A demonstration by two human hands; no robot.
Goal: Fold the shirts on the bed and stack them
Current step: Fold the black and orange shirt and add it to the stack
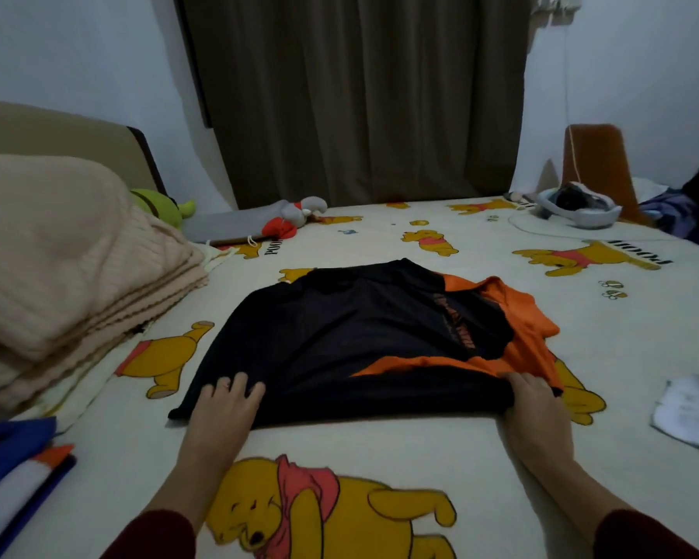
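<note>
At the far left a folded beige ribbed blanket (57,268) is lying by a blue, white and orange folded cloth (13,474). A green plush toy (160,205) is sitting behind the blanket. The left hand (227,401) is pressing spread fingers onto the black and orange shirt (360,332) mid-bed on the cartoon-bear bedsheet (380,441). The right hand (535,405) is pinching its near edge. A white bowl-shaped basket (578,213) is holding dark items, unclear.

Far left of the grip: stacked beige ribbed knit blanket (57,268), green plush toy (160,205) behind. Beyond it: grey-and-red stuffed toy (299,215), dark brown pleated curtain (360,94). Far right: white crumpled cloth (691,413).
</note>
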